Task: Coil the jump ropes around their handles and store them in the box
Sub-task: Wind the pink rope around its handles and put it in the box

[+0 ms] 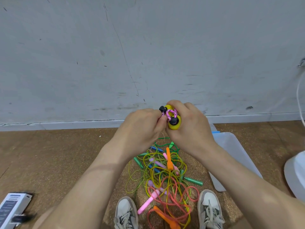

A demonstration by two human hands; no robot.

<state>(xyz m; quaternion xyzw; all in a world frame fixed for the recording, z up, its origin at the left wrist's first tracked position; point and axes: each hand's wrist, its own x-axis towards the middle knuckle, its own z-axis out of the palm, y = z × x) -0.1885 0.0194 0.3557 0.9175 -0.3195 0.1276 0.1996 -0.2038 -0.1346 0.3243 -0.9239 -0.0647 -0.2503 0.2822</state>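
Now, right hand point(189, 128) grips yellow handles point(174, 126) — left hand point(140, 129) pinches pink rope point(170, 113).

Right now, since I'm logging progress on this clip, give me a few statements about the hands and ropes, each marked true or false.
1. The right hand grips the yellow handles. True.
2. The left hand is empty. False: it pinches the pink rope wound on those handles.
3. A tangle of ropes lies on the floor by the shoes. True.
4. The yellow handles rest on the floor. False: they are held up above the tangle.
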